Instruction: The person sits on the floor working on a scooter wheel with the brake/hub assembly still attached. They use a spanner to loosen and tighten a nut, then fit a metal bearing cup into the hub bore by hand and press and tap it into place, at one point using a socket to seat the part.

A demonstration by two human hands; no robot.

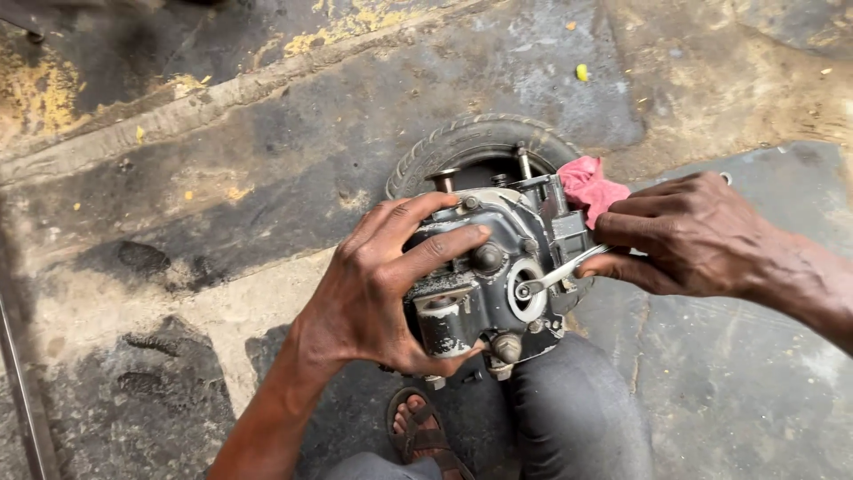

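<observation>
— Concrete, stained grey and yellow-flecked (222,178), fills most of my feed. What sits on it?

— A small black rubber tyre (462,142) lies flat, and resting over it, against my dark trouser knee (577,418), is the grey cast-metal engine casing (484,276). A crumpled pink rag (588,185) is stuffed in at its far side.

— And your hands?

— My left hand (378,284) is wrapped around the casing's near-left side, fingers spread and gripping it firm. My right hand (693,236) is clenched on the handle of a slim silver ring spanner (560,274), whose ring end sits on a fastener in the round boss.

— How far along?

— Early, I'd judge: the cover is on, several bolts look seated (one stud stands bare at the top), and the spanner is on just one of them.

— Anything unclear?

— Whether that fastener is tight or loose I can't tell. The casing's underside and the tyre's centre are hidden, and my sandalled foot (426,436) is cut off by the frame.
</observation>
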